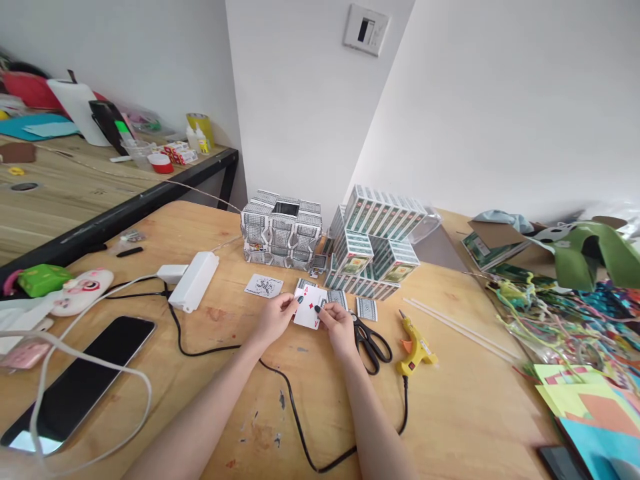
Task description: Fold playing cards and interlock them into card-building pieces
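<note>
Between my two hands is a playing card (pixel 309 313), an ace of diamonds, face up. My left hand (pixel 278 316) pinches its left edge; my right hand (pixel 338 327) pinches the right edge. Beyond it lie cards with patterned backs (pixel 337 298), partly hidden, and another face-down card (pixel 367 308) to the right. A joker card (pixel 264 285) rests to the left. Behind stands a box-like structure built of folded cards (pixel 281 233), with an opening on top. Beside my right hand are black-handled scissors (pixel 373 343), the blades partly covered.
Stacked card boxes (pixel 373 247) stand at the back right. A yellow glue gun (pixel 415 347) and white glue sticks (pixel 463 328) lie at right; its black cord loops across the table. At left are a white power strip (pixel 195 281), a phone (pixel 80 380) and cables. Colourful craft scraps (pixel 555 313) crowd the far right.
</note>
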A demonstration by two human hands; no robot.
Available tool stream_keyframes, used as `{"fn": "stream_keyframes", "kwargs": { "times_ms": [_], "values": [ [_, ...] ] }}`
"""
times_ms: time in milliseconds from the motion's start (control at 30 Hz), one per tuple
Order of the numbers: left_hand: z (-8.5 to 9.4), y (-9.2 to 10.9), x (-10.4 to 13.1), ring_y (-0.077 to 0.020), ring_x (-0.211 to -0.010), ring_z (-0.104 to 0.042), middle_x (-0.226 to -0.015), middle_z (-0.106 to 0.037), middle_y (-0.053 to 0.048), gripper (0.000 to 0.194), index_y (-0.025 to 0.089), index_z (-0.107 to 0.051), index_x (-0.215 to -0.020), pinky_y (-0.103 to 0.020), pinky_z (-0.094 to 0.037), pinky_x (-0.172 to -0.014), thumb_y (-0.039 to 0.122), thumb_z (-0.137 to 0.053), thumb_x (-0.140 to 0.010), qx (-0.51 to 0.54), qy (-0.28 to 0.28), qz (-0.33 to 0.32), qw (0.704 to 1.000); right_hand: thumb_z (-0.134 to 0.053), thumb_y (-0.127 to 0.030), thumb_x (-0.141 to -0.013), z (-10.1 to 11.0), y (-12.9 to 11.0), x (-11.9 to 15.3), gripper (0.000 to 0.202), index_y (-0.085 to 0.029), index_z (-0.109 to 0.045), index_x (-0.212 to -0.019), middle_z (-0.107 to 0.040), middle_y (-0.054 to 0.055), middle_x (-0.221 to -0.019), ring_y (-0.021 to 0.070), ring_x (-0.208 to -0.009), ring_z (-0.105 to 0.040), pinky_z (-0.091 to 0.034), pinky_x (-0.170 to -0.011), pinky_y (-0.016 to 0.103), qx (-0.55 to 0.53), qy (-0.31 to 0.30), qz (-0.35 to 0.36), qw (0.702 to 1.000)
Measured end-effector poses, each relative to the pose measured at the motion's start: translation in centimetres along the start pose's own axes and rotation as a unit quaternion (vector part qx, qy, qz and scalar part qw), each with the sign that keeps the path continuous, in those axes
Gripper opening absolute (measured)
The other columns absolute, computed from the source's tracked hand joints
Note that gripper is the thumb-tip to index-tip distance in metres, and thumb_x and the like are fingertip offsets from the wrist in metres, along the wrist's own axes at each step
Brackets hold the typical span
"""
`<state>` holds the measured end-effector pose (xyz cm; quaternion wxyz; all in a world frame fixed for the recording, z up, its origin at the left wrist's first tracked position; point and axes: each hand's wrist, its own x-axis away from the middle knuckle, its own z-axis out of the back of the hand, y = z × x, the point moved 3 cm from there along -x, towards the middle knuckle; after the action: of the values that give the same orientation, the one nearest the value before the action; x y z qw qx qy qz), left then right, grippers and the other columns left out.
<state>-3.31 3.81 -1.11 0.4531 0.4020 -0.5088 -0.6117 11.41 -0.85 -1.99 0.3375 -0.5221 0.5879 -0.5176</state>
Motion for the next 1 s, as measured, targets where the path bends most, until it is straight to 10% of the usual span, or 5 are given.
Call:
{"fn": "stream_keyframes", "kwargs": {
  "times_ms": [333,1000],
  "values": [
    [0.2,-0.6,-0.4,-0.0187,-0.074,-0.064,-0.085,-0.069,-0.007,0.029,0.013,-0.065,-0.090,-0.033,-0.052,-0.068,0.031,-0.060,-0.068,0.151,-0.011,0.074,0.986,-0.064,-0.037,-0.065,0.5,0.3,-0.3,0.023,-0.018,-0.053,-0.071,-0.057,-0.003,-0.054,0.0115,-0.046,-0.050,-0.039,-0.048,0.023,0.055,0.031,0.038,0.997],
    [0.1,0.2,0.6,-0.0144,-0.067,-0.064,-0.075,-0.068,-0.002,0.011,0.018,-0.060,-0.080,-0.025,-0.050,-0.065,0.022,-0.051,-0.074,-0.144,0.084,-0.123,0.978,-0.043,-0.035,-0.081,-0.7,-0.4,1.4,0.019,-0.020,-0.045,-0.069,-0.038,-0.005,-0.050,0.0101,-0.043,-0.035,-0.028,-0.042,0.021,0.325,0.041,0.216,0.920]
  ]
}}
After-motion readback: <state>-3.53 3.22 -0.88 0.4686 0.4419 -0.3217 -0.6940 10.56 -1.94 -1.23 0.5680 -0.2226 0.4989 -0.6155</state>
